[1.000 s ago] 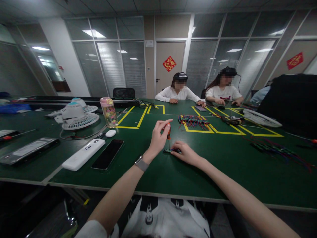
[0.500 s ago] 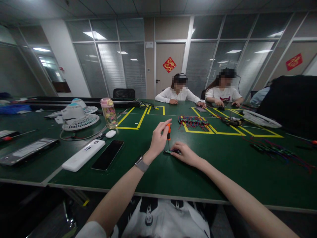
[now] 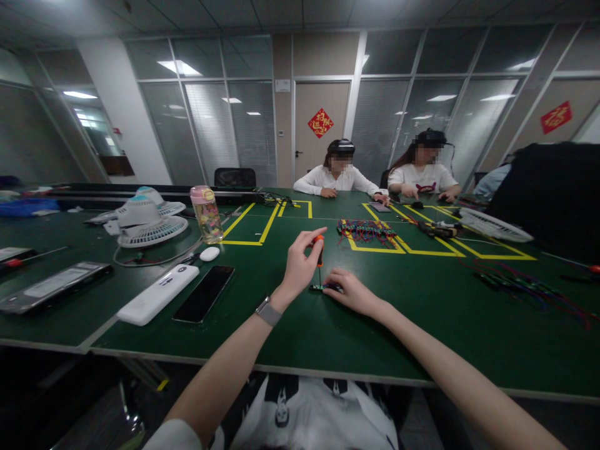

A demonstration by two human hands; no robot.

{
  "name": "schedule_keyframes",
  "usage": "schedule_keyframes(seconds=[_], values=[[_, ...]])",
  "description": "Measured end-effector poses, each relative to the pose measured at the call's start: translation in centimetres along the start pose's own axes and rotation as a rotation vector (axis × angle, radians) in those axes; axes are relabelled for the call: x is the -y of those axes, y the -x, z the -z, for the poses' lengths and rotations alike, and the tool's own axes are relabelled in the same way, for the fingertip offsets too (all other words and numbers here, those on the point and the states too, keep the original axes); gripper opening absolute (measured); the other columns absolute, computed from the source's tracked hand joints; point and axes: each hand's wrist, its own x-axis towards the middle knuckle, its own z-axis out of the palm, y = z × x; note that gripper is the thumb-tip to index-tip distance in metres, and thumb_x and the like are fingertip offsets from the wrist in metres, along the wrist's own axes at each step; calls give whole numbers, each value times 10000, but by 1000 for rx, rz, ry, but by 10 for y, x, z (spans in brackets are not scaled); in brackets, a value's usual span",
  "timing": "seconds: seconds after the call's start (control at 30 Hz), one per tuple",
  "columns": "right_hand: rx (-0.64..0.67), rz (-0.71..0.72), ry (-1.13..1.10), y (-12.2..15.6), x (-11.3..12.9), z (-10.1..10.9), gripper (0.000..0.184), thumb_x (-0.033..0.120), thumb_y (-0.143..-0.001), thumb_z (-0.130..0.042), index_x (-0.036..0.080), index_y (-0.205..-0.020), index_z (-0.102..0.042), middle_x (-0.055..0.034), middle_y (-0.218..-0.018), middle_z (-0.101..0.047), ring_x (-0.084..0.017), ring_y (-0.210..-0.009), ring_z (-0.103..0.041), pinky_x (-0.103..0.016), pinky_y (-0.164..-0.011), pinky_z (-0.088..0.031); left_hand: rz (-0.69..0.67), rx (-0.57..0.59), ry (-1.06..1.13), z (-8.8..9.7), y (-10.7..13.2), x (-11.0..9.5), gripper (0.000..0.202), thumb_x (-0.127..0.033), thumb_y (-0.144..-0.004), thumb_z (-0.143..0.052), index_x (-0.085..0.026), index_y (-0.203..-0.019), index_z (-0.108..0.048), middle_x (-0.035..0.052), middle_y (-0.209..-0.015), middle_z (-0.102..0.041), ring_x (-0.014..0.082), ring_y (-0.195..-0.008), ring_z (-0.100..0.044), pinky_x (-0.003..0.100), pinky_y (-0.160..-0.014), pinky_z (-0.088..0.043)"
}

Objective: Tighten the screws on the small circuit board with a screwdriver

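My left hand (image 3: 301,262) grips the orange and black handle of a screwdriver (image 3: 319,255), which stands upright. Its thin shaft runs down to a small green circuit board (image 3: 317,287) lying on the table. My right hand (image 3: 349,290) is closed on the right end of that board, its fingers bent and holding it against the tabletop. The fingers partly cover the board, so the exact spot under the screwdriver tip is too small to make out.
Left of my hands lie a black phone (image 3: 205,294), a white power bank (image 3: 159,295) and a white oval case (image 3: 209,254). A bottle (image 3: 207,215) and white fans (image 3: 152,225) stand behind. Wired boards (image 3: 368,232) lie ahead on the green table (image 3: 262,337). Two people sit opposite.
The fingers of my left hand have shifted slightly around the top of the screwdriver handle. My right hand and the circuit board stay in place.
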Motion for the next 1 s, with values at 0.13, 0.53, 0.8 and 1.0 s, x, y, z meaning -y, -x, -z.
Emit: schedule_keyframes(seconds=[0.13, 0.53, 0.8, 1.0], values=[[-3, 2, 6, 0, 0, 0, 74, 220, -859, -596, 160, -855, -639, -48, -830, -578, -175, -785, -540, -285, -709, -437, 4, -9, -41, 0, 1, -1, 242, -257, -893, -537, -221, -1103, -653, 48, -976, -574, 140, -892, -565, 252, -799, -468], [7, -15, 8, 0, 2, 1, 66, 207, -852, -606, 154, -868, -643, -52, -844, -583, -177, -801, -542, -288, -725, -438, 13, 0, -30, 0, 0, -2, 216, -254, -877, -561, -214, -1063, -664, 41, -953, -579, 136, -874, -571, 237, -774, -469], [7, -4, 5, 0, 1, 1, 79, 223, -859, -597, 159, -862, -643, -49, -833, -578, -176, -792, -544, -286, -717, -438, 37, 50, 46, 0, 0, 1, 334, -207, -950, -390, -227, -1230, -571, 59, -1123, -611, 159, -1040, -570, 297, -913, -443], [6, -5, 11, -1, 1, 1, 71, 213, -852, -603, 160, -871, -647, -48, -833, -581, -178, -791, -543, -284, -714, -438, 6, -14, -28, 1, 0, -3, 220, -245, -866, -570, -219, -1059, -671, 45, -955, -574, 139, -870, -567, 247, -773, -474]])
